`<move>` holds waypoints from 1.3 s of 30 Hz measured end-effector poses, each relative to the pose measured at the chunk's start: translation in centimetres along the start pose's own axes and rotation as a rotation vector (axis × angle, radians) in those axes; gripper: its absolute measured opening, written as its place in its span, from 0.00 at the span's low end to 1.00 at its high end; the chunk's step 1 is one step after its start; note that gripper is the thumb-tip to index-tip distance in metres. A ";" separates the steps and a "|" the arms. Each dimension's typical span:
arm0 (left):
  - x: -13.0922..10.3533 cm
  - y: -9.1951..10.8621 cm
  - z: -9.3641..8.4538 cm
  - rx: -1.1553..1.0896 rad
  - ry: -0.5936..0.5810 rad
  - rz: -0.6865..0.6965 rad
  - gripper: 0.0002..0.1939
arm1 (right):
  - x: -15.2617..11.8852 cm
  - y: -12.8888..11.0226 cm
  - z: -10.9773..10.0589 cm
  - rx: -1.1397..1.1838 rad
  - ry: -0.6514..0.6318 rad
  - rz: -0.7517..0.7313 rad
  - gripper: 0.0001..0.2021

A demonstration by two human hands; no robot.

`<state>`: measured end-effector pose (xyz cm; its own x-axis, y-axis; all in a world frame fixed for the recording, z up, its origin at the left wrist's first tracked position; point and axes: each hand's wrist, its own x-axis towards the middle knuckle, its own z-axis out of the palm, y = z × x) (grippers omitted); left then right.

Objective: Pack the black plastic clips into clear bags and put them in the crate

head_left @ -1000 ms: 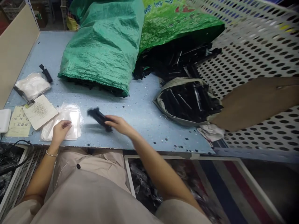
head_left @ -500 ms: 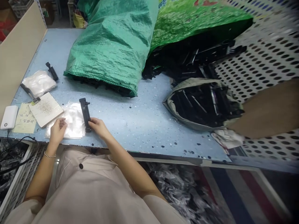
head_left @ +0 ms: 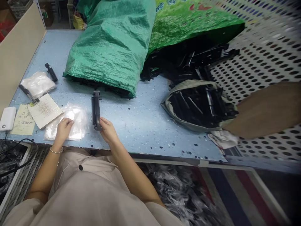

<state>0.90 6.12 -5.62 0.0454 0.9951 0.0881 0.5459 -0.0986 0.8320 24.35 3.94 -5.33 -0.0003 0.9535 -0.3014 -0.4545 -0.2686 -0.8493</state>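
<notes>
My right hand (head_left: 109, 129) grips the lower end of a black plastic clamp (head_left: 95, 110) and holds it nearly upright just right of a stack of clear plastic bags (head_left: 78, 121). Thumb and fingers of my left hand (head_left: 64, 128) are pinched together over that stack, at the edge of a thin bag; its exact outline is hard to see. Left of the stack lies a square pale board (head_left: 44, 110) with small specks on top. Farther back, a second bundle of clear bags (head_left: 38, 84) rests beside another black clamp (head_left: 51, 72).
A large green woven sack (head_left: 108, 53) lies at the back. A bright green sack (head_left: 188, 25) and a grey bag (head_left: 197, 125) hold many black parts on the right. A white power bank (head_left: 8, 118) and a handwritten note (head_left: 23, 122) are at the left. Perforated panel (head_left: 258, 69) borders the right.
My right hand has moved right with the black clamp, away from the bag stack, and the clamp is more upright. My left hand has shifted slightly right over the bags.
</notes>
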 end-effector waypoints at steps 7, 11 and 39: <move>0.0 0.5 -1.3 -0.463 0.026 -0.213 0.11 | -0.2 0.4 4.5 0.227 -0.357 0.237 0.18; -0.5 0.5 -1.2 -0.544 0.097 -0.257 0.13 | 1.0 2.8 5.6 0.197 -0.331 0.276 0.18; -3.3 3.1 3.0 0.369 0.011 0.086 0.25 | -2.4 2.7 -1.6 0.339 -0.245 0.346 0.16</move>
<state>4.96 2.60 -4.96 0.0967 0.9829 0.1568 0.8053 -0.1699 0.5680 24.57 0.66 -7.63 -0.3899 0.8323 -0.3940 -0.6531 -0.5516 -0.5188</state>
